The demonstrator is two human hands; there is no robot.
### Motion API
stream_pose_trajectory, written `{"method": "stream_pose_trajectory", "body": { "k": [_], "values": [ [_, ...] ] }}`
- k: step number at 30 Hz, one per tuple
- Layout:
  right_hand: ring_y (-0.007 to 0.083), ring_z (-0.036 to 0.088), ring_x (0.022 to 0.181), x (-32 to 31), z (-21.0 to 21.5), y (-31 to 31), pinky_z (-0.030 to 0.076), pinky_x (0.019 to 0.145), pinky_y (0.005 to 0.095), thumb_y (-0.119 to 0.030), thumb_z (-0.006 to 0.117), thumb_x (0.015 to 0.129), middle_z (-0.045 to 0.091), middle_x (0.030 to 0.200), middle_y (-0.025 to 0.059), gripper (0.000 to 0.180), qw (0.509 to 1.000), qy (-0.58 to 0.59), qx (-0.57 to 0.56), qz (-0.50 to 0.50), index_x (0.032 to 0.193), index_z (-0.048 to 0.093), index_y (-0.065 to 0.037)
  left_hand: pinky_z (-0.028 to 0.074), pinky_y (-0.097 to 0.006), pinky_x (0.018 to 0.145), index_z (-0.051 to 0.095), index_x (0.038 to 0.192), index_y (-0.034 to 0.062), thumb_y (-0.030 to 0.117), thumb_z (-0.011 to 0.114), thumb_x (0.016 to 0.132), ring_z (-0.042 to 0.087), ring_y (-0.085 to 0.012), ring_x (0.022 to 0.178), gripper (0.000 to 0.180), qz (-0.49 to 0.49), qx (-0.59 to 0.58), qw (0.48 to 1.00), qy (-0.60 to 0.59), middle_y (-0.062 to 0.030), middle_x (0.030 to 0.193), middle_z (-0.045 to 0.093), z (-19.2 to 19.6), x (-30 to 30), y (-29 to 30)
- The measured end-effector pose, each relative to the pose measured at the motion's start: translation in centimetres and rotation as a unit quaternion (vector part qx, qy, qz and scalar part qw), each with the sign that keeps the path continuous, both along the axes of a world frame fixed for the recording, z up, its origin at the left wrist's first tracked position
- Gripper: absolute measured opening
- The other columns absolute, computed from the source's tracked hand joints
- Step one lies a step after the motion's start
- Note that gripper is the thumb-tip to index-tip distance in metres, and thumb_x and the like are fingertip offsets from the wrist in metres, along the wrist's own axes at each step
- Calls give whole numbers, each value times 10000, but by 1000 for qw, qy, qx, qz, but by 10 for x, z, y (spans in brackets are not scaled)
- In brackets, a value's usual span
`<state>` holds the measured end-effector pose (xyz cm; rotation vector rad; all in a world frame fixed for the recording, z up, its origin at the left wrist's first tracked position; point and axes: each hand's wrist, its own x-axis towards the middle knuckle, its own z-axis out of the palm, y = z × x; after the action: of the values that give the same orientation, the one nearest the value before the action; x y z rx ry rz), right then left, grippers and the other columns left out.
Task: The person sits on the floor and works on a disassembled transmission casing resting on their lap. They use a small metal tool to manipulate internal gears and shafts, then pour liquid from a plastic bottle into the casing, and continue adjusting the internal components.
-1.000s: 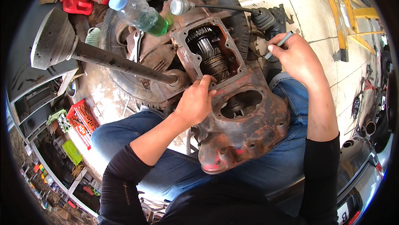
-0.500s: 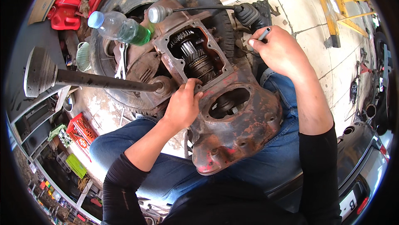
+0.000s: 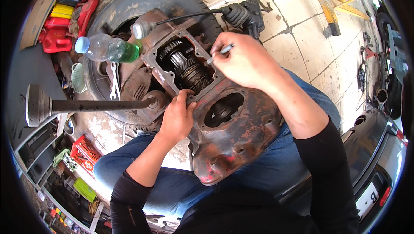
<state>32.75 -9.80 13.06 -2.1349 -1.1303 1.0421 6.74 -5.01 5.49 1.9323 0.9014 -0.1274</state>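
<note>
Head view: the rusty gearbox housing rests on the person's lap against a tyre. The left hand is curled closed on the rim of its open top, beside the gears. The right hand pinches a thin metal tool, tip inside the opening

I have one view only, from the head camera, looking steeply down and close over my lap at the gearbox. Its fisheye bends the floor round the rim.
</note>
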Motion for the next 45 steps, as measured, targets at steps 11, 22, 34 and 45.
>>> {"method": "stream_pose_trajectory", "body": {
  "k": [11, 22, 34, 45],
  "values": [
    [444, 741, 946, -24, -71, -16, 581, 886, 507, -119, 736, 959, 772, 970, 231, 147, 997, -53, 50, 34, 1063, 798, -35, 538, -566, 907, 576, 1328, 12, 66, 669, 1019, 679, -536, 1064, 327, -5, -5, 1000, 3, -339, 1123, 701, -1, 2, 0],
    [462, 727, 975, -28, -76, -12, 585, 848, 543, -127, 658, 1002, 761, 1040, 230, 144, 978, -167, 31, 118, 1038, 736, -11, 536, -515, 924, 613, 1299, -7, 140, 697, 1021, 690, -474, 1109, 325, -116, -3, 993, 37, -299, 1143, 710, 77, -22, 25],
    [397, 758, 990, -40, -88, -5, 608, 841, 511, -102, 633, 947, 792, 1076, 165, 238, 942, -273, 70, 184, 1114, 803, -98, 520, -562, 941, 616, 1149, -46, 343, 742, 1007, 668, -489, 1108, 433, -89, 105, 961, 239, -285, 1076, 714, 118, -94, 89],
    [407, 755, 1025, -42, -87, 2, 601, 900, 504, -57, 647, 973, 786, 1108, 216, 244, 934, -293, 12, 203, 1164, 797, -34, 529, -557, 981, 621, 1214, -72, 319, 761, 988, 687, -487, 1148, 472, -90, 96, 966, 223, -312, 1138, 734, 108, -95, 92]
  ]
}}
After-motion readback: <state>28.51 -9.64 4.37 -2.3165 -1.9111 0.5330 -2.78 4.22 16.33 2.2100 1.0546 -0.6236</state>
